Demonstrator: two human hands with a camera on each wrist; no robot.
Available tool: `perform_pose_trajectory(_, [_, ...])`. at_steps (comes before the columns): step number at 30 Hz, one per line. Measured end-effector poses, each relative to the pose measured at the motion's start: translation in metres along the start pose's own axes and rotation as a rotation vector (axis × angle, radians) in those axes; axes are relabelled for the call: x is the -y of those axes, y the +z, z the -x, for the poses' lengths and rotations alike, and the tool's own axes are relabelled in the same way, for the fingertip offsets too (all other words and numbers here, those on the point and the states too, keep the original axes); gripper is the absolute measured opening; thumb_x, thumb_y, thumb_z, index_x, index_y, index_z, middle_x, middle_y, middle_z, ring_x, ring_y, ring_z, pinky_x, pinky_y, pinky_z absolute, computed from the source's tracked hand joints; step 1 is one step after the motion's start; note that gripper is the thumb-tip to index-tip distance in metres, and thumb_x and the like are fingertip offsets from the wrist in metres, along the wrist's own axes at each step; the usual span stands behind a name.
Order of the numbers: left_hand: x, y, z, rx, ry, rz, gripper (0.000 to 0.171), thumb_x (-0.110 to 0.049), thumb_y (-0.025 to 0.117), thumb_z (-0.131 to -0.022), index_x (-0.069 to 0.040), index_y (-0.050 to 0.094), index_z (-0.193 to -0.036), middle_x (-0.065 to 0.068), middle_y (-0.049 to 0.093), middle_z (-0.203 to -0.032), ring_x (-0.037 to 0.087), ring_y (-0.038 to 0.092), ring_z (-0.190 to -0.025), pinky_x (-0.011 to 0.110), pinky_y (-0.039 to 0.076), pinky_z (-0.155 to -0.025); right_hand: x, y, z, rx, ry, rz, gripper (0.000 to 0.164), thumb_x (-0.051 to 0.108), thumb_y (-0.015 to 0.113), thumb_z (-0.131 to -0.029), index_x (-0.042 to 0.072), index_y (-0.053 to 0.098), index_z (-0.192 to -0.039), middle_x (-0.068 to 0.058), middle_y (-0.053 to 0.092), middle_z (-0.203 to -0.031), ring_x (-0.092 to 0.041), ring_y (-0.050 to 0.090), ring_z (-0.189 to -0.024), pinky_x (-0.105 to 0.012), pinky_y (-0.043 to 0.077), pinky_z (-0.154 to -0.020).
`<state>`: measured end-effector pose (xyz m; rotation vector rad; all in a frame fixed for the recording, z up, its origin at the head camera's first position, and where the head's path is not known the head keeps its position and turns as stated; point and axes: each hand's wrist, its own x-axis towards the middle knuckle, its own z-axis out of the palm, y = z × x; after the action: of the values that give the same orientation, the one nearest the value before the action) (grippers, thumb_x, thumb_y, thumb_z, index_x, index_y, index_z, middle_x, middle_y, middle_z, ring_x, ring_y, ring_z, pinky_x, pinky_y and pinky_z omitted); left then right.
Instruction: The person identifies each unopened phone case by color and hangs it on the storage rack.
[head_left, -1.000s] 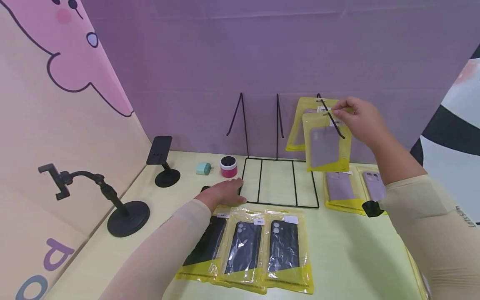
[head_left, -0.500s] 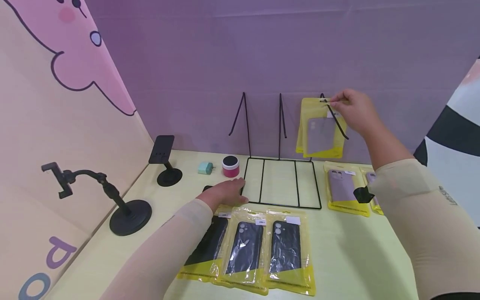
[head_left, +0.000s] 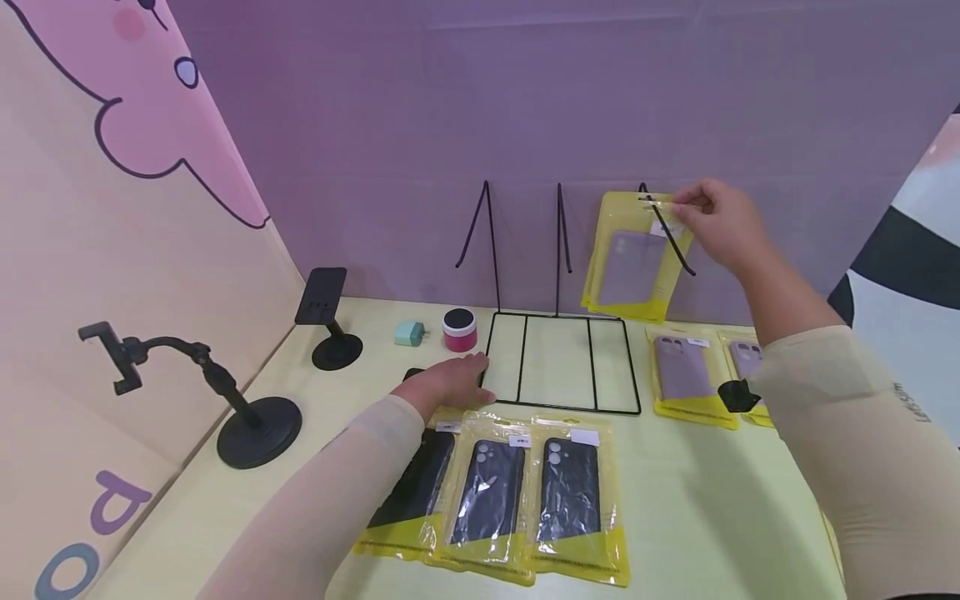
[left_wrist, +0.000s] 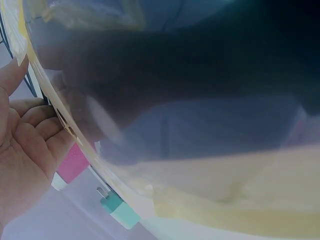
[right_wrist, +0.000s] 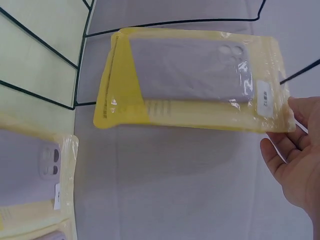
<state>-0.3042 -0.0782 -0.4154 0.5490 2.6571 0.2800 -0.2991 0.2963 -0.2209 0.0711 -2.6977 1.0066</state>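
My right hand (head_left: 726, 223) pinches the top corner of a yellow-edged clear pouch (head_left: 632, 268) holding a lilac phone case. That pouch hangs on the right prong of a black wire rack (head_left: 558, 250), with another pouch mostly hidden behind it. In the right wrist view, thumb and fingers meet at the labelled end of the pouch (right_wrist: 192, 70), where the prong passes through. My left hand (head_left: 452, 383) rests at the left front corner of the rack's base, thumb and fingers extended. Pouches with black phone cases (head_left: 489, 492) lie just in front of it.
More pouches with lilac cases (head_left: 684, 371) lie right of the rack. Left of it stand a pink jar (head_left: 460, 332), a mint charger plug (head_left: 408, 333), a black phone stand (head_left: 322, 300) and a gooseneck phone holder (head_left: 255, 429). A purple backdrop (head_left: 375, 150) rises behind.
My right hand has pushed the pouch back along the prong until it overlaps the one behind, and the pouch now tilts slightly left. The left hand stays at the rack's corner.
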Motion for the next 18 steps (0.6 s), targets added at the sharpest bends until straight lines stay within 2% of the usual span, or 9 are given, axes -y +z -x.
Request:
perform_pose_trajectory(4, [0.001,0.000,0.001,0.002,-0.012,0.016,0.084,-0.049,0.062,-0.093,-0.015,0.022,-0.157,0.007,0.021,-0.164,0.024,0.019,-0.151,0.045,0.021,-0.122,-0.007,-0.008,0.007,-0.037,-0.034,0.000,0.048,0.044,0.045,-0.102,0.009,0.052,-0.134,-0.001,0.055,-0.113,-0.019,0.050,-0.102,-0.033,0.043,-0.079])
perform_pose_trajectory(6, [0.001,0.001,0.001,0.003,-0.027,0.027,0.085,-0.050,0.063,-0.092,-0.016,0.022,-0.158,0.006,0.021,-0.164,0.024,0.020,-0.151,0.046,0.022,-0.121,-0.012,-0.013,0.012,-0.047,-0.031,0.014,0.052,0.046,0.044,-0.101,0.009,0.049,-0.138,-0.004,0.054,-0.118,-0.021,0.049,-0.107,-0.036,0.044,-0.083])
perform_pose_trajectory(12, [0.004,0.000,-0.001,-0.001,-0.041,0.034,0.086,-0.051,0.064,-0.091,-0.018,0.022,-0.158,0.005,0.022,-0.164,0.024,0.021,-0.151,0.047,0.024,-0.121,-0.033,-0.023,0.029,-0.050,0.012,0.077,0.059,0.050,0.042,-0.101,0.009,0.045,-0.143,-0.018,0.050,-0.133,-0.036,0.046,-0.121,-0.058,0.045,-0.094])
perform_pose_trajectory(18, [0.006,0.001,-0.005,0.003,-0.024,0.023,0.085,-0.051,0.063,-0.091,-0.017,0.022,-0.158,0.006,0.021,-0.164,0.024,0.020,-0.151,0.045,0.023,-0.121,-0.059,-0.026,0.055,-0.040,0.011,0.122,0.060,0.051,0.041,-0.101,0.008,0.044,-0.143,-0.020,0.051,-0.132,-0.039,0.047,-0.119,-0.059,0.045,-0.091])
